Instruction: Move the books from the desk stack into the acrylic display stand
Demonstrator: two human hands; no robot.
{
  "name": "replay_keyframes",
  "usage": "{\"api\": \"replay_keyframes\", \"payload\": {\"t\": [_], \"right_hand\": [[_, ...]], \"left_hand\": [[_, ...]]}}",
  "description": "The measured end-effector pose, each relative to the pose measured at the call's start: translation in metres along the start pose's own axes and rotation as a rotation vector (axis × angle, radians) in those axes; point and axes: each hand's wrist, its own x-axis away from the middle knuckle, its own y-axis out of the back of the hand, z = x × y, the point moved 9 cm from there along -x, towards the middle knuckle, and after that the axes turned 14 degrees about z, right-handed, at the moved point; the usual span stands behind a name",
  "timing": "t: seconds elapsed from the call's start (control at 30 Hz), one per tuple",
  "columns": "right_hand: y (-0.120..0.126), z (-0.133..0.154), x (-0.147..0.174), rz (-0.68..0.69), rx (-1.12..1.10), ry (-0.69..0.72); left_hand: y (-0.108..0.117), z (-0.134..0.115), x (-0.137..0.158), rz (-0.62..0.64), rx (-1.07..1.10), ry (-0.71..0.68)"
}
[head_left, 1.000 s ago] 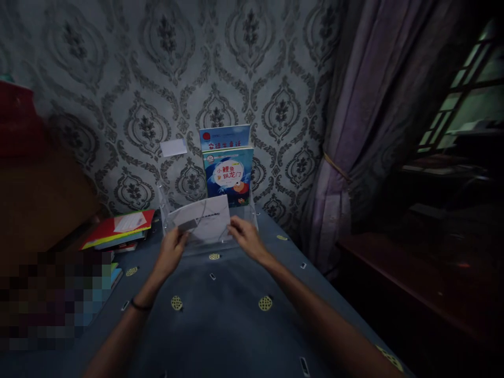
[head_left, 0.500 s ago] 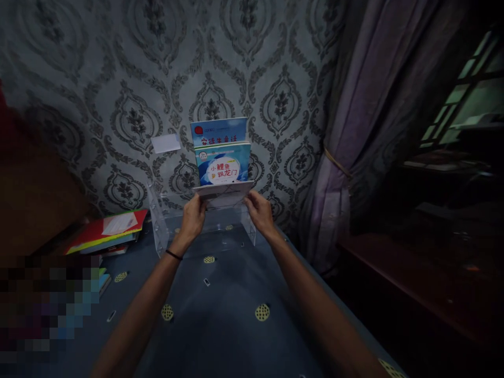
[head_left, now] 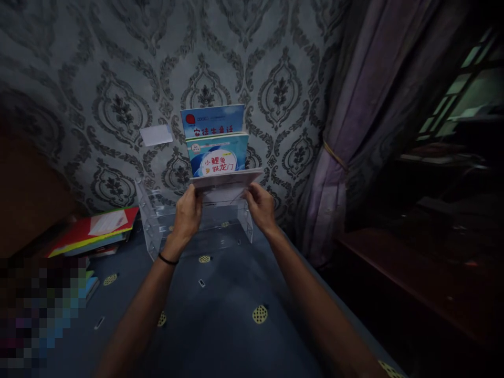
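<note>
Between my hands is a thin, pale book [head_left: 224, 190], its top edge tipped so that I see it foreshortened. My left hand [head_left: 188, 212] pinches its left side, and my right hand [head_left: 260, 206] grips its right side with thumb and fingers. Right behind it a blue book with a white oval and red lettering [head_left: 218, 155] stands upright. Farther back and higher rises another blue book [head_left: 212, 119] with a red mark. A clear acrylic tiered rack [head_left: 151, 220] surrounds their lower parts; my hands and the pale book hide some of it.
Several books and folders, a red one [head_left: 98, 226] on top, lie at the left. Patterned wallpaper [head_left: 122, 105] with a white card [head_left: 156, 135] rises behind. A tied purple curtain [head_left: 331, 173] hangs at the right, beside the blue tablecloth [head_left: 228, 299].
The pale book's right top edge has lifted and the book is slightly more tilted between my hands. Both hands keep their grip. The whole view has shifted a little.
</note>
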Motion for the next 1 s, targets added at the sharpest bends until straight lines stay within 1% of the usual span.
{"api": "replay_keyframes", "payload": {"t": [0.1, 0.2, 0.27, 0.37, 0.43, 0.53, 0.6, 0.7, 0.8, 0.9, 1.0], "right_hand": [[-0.008, -0.018, 0.001, 0.025, -0.011, -0.046], [-0.011, -0.034, 0.003, 0.043, 0.05, -0.081], [-0.011, -0.039, 0.004, 0.049, 0.09, -0.09], [-0.011, -0.039, 0.007, 0.045, 0.183, -0.081], [-0.011, -0.036, 0.008, 0.027, 0.252, -0.071], [-0.01, -0.035, 0.012, -0.037, 0.279, -0.081], [-0.008, -0.037, 0.014, -0.075, 0.285, -0.101], [-0.006, -0.039, 0.015, -0.094, 0.304, -0.109], [-0.005, -0.038, 0.015, -0.101, 0.294, -0.083], [-0.006, -0.038, 0.014, -0.093, 0.274, -0.069], [-0.008, -0.037, 0.014, -0.058, 0.289, -0.064]], "left_hand": [[-0.008, 0.007, 0.001, 0.032, -0.009, 0.04], [-0.022, 0.018, 0.004, 0.07, -0.021, 0.113], [-0.031, 0.024, 0.007, 0.089, -0.023, 0.156], [-0.04, 0.031, 0.009, 0.133, -0.055, 0.235], [-0.046, 0.037, 0.011, 0.191, -0.113, 0.308], [-0.053, 0.043, 0.013, 0.294, -0.207, 0.4], [-0.056, 0.045, 0.013, 0.335, -0.261, 0.438], [-0.057, 0.043, 0.013, 0.352, -0.332, 0.467], [-0.058, 0.041, 0.013, 0.355, -0.363, 0.484], [-0.059, 0.041, 0.013, 0.356, -0.331, 0.491], [-0.058, 0.04, 0.014, 0.33, -0.278, 0.492]]}}
